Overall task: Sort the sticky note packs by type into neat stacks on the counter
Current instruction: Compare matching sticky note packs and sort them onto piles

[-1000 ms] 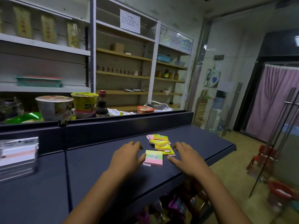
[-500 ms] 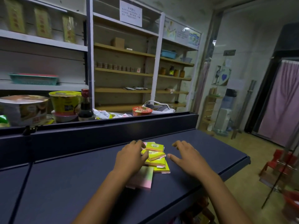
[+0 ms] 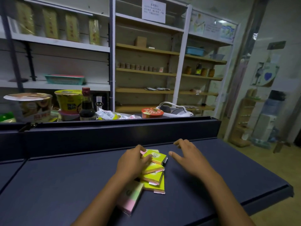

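Several yellow-green sticky note packs (image 3: 154, 176) lie in a loose overlapping row on the dark blue counter (image 3: 65, 185). A larger pink-and-green pack (image 3: 130, 199) lies nearest me, partly under my left forearm. My left hand (image 3: 132, 162) rests on the left side of the row, its thumb pressing the topmost yellow-green pack (image 3: 158, 157) at the far end. My right hand (image 3: 189, 157) hovers just right of the packs with fingers spread, holding nothing.
A raised dark ledge (image 3: 114, 128) backs the counter, with instant noodle bowls (image 3: 29, 106), a soy sauce bottle (image 3: 87, 106) and a red cup (image 3: 152, 112) behind it. The counter's edge (image 3: 290, 191) drops off at the right. Shelves line the wall.
My left hand slid off the pink-and-green pack to the far end of the yellow-green row. My right hand lifted and drew slightly right. The view moved closer.
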{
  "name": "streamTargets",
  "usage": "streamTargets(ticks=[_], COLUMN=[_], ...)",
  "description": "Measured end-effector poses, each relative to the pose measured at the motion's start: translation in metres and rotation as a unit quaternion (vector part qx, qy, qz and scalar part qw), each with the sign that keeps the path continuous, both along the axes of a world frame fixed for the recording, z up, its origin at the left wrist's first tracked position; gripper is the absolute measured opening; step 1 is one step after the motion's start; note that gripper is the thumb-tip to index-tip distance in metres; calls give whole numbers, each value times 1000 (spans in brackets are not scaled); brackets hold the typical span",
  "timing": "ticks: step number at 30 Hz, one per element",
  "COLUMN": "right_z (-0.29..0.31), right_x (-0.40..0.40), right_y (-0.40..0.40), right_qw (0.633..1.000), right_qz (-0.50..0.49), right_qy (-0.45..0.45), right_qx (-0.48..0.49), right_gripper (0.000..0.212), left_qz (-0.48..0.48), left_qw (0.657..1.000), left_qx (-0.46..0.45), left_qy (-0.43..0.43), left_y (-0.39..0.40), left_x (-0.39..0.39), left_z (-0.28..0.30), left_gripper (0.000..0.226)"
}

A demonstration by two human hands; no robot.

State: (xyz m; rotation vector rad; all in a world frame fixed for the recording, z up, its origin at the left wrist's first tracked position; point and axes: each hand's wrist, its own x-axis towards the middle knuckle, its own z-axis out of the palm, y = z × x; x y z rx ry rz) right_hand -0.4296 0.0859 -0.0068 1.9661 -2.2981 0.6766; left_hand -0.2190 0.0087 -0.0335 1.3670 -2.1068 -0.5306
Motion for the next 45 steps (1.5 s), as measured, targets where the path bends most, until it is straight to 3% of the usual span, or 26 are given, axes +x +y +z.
streamTargets(ticks=[10,17,23,27,35,41,45], right_z=[-4,3,7,8,1,2,7], right_x=[4,21,40,49,72,79,85], right_y=[-11,-13,-13,-13,-15,-13,-11], right_qw=[999,998,996,995,988,991,995], right_qz=[35,58,78,69,5,-9,15], right_qy=[-15,-26,-37,-19,87,66,-51], right_qx=[-20,-15,23,69,129,119,86], right_gripper=[40,39,31,42,69,67,68], left_qz=[-10,-4,-43,-50,-62,-61,-55], left_qw=[969,879,771,750,754,752,748], left_qx=[55,117,129,113,96,94,89], left_qy=[242,462,622,650,647,649,655], left_y=[-6,-9,-9,-7,-4,-5,-4], left_x=[4,30,54,59,57,56,57], left_z=[1,17,31,36,38,37,38], left_gripper=[21,22,18,18,20,21,21])
